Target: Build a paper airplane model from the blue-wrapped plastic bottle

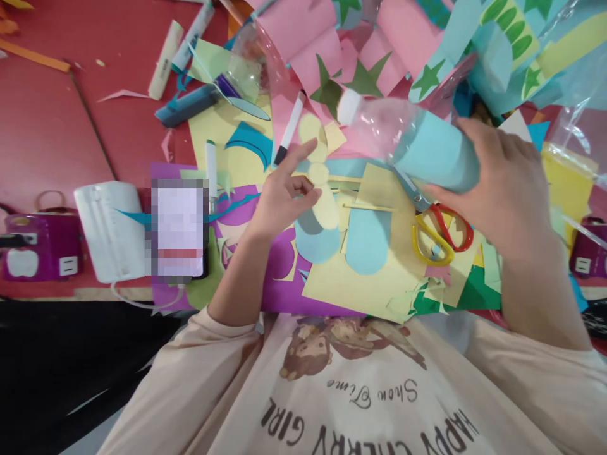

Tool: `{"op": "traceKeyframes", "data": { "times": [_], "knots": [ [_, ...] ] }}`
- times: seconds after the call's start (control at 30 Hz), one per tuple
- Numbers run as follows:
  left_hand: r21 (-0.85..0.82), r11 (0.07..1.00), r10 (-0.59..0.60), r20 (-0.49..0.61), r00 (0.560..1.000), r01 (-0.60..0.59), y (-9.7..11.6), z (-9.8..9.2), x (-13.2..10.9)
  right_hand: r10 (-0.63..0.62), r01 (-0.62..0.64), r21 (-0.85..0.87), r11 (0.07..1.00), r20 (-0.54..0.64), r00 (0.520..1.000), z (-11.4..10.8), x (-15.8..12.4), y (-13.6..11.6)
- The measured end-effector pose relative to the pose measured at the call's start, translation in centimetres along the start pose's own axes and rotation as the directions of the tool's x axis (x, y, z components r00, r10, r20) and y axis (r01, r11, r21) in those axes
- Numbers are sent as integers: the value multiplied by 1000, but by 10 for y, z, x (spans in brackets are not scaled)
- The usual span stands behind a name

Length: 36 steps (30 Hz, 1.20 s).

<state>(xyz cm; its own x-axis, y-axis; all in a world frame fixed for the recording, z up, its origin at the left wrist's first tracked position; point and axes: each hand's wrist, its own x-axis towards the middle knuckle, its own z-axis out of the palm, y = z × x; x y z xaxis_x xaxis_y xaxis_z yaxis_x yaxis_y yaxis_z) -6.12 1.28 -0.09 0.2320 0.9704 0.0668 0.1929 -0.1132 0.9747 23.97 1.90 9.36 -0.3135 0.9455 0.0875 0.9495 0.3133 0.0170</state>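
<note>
My right hand (502, 183) is wrapped round a clear plastic bottle (408, 142) with a white cap and a light blue paper sleeve, held tilted over the table. My left hand (284, 196) hovers over the paper scraps with index finger stretched out and the other fingers curled; nothing clear is in it. Right beside its fingertips lies a small pale yellow paper circle (318, 172). Light blue paper shapes (367, 240) rest on a yellow sheet (370, 278) below.
Red-and-yellow scissors (439, 237) lie under the bottle. A black-tipped marker (290, 128), a white roll (111, 230), a purple sheet (279, 284) and several pink and green star cut-outs (363, 79) cover the red table (52, 126). Purple sockets (40, 246) sit at the left edge.
</note>
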Motion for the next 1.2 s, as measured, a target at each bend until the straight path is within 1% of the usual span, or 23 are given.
{"op": "traceKeyframes", "data": {
  "times": [0.07, 0.13, 0.2, 0.33, 0.47, 0.57, 0.67, 0.77, 1.03, 1.2],
  "knots": [
    [1, 1000, 8, 21, 1000, -8, 4, 5, -2, -77, 77, 1, 997, -32, 997, -7, -26, 9],
    [-6, 1000, 28, 50, 998, -28, 7, 9, -5, -133, 134, 24, 991, -39, 990, -9, -48, 15],
    [-27, 999, 38, 94, 995, -35, 10, 14, -7, -147, 148, 26, 989, -52, 988, -7, -67, 18],
    [-114, 993, 11, 187, 982, 11, 16, 20, -11, -119, 121, 58, 991, -35, 992, 3, -96, 17],
    [-190, 980, -3, 264, 965, 55, 19, 24, -12, -81, 88, 114, 990, -62, 995, 13, -114, 13],
    [-207, 976, -6, 284, 959, 68, 20, 25, -13, -67, 74, 102, 992, -64, 996, 16, -122, 11],
    [-213, 974, -6, 296, 955, 72, 19, 26, -14, -92, 97, 91, 991, -61, 994, 16, -126, 10],
    [-223, 973, 11, 303, 953, 60, 19, 28, -15, -109, 112, 85, 990, -46, 993, 16, -126, 9],
    [-226, 970, -12, 329, 944, 91, 21, 28, -15, -124, 129, 79, 989, -61, 990, 14, -123, 7],
    [-235, 968, 2, 337, 941, 82, 23, 28, -16, -144, 149, 56, 987, -76, 987, 15, -123, 8]
  ]
}}
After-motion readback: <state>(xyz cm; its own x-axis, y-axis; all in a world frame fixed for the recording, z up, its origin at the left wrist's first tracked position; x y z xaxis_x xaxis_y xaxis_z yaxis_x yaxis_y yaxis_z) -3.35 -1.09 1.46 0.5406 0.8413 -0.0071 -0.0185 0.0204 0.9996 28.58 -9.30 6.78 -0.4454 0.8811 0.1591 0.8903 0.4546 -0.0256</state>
